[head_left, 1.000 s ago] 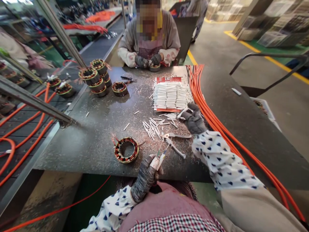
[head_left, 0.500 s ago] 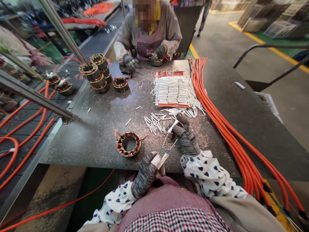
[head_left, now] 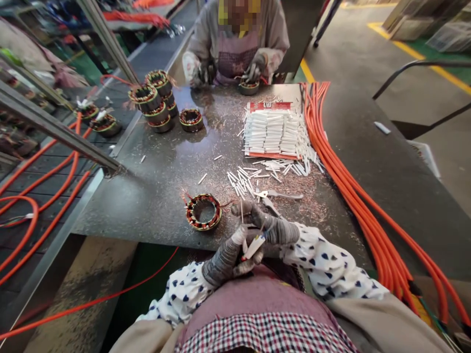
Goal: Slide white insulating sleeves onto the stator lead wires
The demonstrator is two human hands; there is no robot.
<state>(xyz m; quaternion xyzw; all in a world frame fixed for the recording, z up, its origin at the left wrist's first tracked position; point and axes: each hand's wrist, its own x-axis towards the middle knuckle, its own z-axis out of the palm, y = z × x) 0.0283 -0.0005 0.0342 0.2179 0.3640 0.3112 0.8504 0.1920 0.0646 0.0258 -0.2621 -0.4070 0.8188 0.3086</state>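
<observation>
"Left hand [head_left: 222, 260], gloved, is closed round the white-sleeved wires [head_left: 255, 247], at the near edge of the table [head_left: 147, 208]."

"And the right hand [head_left: 277, 228]?"

"Bent in close beside it, fingers by a thin wire; I can't tell from here whether they pinch it."

"What's around them?"

"One wound ring [head_left: 203, 226] lies to the left, near the hands. Pliers [head_left: 282, 194] lie just beyond the right hand, with loose white tubes [head_left: 241, 181] scattered between there and a big white pile [head_left: 271, 132]."

"Those orange cables [head_left: 351, 191]?"

"Along the right. Far left, more rings [head_left: 157, 116] stand stacked; at the far edge, a co-worker [head_left: 237, 54] touches another ring [head_left: 249, 88]."
</observation>
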